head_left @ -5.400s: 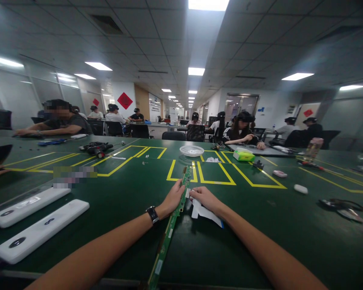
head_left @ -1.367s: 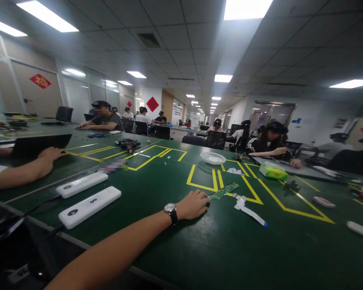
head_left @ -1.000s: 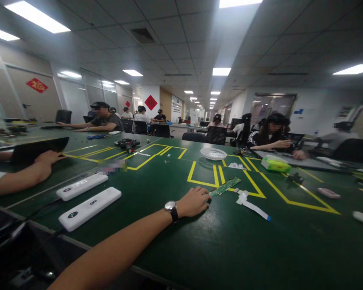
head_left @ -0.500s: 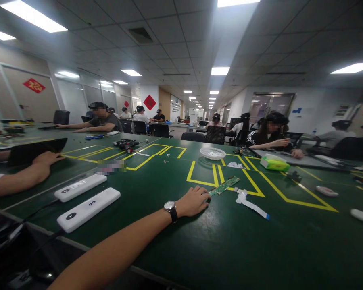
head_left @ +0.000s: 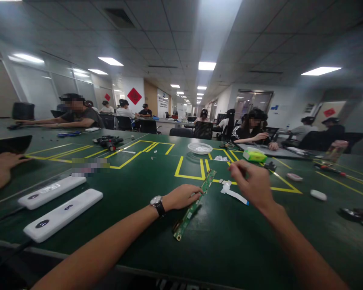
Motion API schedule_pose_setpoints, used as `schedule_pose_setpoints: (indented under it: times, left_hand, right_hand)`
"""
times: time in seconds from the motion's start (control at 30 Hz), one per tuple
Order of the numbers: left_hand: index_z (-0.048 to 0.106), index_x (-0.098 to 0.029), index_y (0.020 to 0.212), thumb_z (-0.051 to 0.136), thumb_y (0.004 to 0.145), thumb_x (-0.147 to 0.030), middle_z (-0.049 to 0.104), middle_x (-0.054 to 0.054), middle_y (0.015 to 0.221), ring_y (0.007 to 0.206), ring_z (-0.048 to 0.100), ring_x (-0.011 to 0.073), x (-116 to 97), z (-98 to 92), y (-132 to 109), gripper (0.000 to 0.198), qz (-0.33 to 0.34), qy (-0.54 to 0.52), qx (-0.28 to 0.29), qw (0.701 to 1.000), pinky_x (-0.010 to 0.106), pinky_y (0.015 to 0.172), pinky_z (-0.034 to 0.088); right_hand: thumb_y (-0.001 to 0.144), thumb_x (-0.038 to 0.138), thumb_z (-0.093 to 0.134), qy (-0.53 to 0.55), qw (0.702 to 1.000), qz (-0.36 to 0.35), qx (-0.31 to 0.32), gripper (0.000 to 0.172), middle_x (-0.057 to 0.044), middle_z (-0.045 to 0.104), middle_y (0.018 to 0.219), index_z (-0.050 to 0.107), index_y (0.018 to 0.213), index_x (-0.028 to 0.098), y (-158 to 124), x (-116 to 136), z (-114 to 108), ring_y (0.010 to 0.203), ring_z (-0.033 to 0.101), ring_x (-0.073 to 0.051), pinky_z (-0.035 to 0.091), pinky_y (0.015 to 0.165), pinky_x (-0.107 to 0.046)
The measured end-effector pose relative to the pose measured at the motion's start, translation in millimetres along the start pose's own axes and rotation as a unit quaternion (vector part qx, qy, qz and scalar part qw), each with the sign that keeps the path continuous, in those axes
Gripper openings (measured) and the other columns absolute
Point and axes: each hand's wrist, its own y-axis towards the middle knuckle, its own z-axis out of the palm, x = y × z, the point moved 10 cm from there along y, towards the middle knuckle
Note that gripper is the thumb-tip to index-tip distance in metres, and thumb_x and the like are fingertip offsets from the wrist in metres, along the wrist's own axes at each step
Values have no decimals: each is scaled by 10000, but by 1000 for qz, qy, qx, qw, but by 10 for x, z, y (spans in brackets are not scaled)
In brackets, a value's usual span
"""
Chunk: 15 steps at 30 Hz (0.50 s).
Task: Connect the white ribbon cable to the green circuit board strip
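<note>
A long narrow green circuit board (head_left: 193,205) lies slantwise on the green table (head_left: 230,241). My left hand (head_left: 181,196), with a watch on its wrist, rests curled on the board's middle and grips its edge. My right hand (head_left: 252,183) hovers above the table to the right, its fingers bent and pinched together; what they hold, if anything, is too small to name. A white flat ribbon cable with a blue tip (head_left: 233,192) lies just left of that hand.
Two white oblong devices (head_left: 62,213) lie at the left. A white mesh dish (head_left: 200,148), a green box (head_left: 254,156), small white parts (head_left: 317,195) and tools sit farther off. A neighbour's hand (head_left: 0,169) rests at the left edge. Other people sit at the far side.
The view has swung right. My right hand has come into view above the table. The board now lies with its near end toward me, my left hand still on it.
</note>
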Motion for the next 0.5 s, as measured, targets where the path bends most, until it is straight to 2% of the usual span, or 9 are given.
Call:
schedule_pose_setpoints:
  times: [0.07,0.13,0.23,0.33,0.5]
  left_hand:
    - [619,-207,1141,370,970,-270,668,52,1025,915,592,175,-48,-11,11,308,1,-11,-12,1000,279,819,437]
    - [637,-195,1089,374,967,-262,664,58,999,928,567,183,-59,-49,23,298,-9,9,-45,999,293,829,431]
    - [623,-175,1068,401,958,-265,646,66,1031,975,530,194,-16,-94,38,264,-27,42,-98,994,328,892,411]
    - [598,-182,1114,434,947,-277,638,62,1077,1014,512,205,72,-93,62,253,-41,56,-116,991,360,937,391]
    - [588,-162,1139,407,946,-281,643,81,1043,999,521,216,254,-204,205,290,-84,54,-136,986,362,912,410]
  right_hand:
    - [935,361,457,-52,993,42,102,289,-72,667,908,660,999,165,49,-224,384,828,621,-177,466,763,-288]
    - [904,362,497,-129,963,85,219,312,-126,660,1005,659,1055,143,-8,-527,823,933,609,-219,443,797,-291]
    - [879,404,516,-229,924,125,282,402,-179,594,1156,630,1146,126,-156,-910,1173,1086,541,-290,418,858,-347]
    - [900,412,465,-232,924,114,282,381,-169,588,1130,661,1083,140,-270,-992,1282,1066,533,-287,406,864,-354]
    - [897,365,465,-174,941,105,271,337,-158,603,1073,683,1036,149,-310,-898,1252,1020,532,-262,389,861,-327]
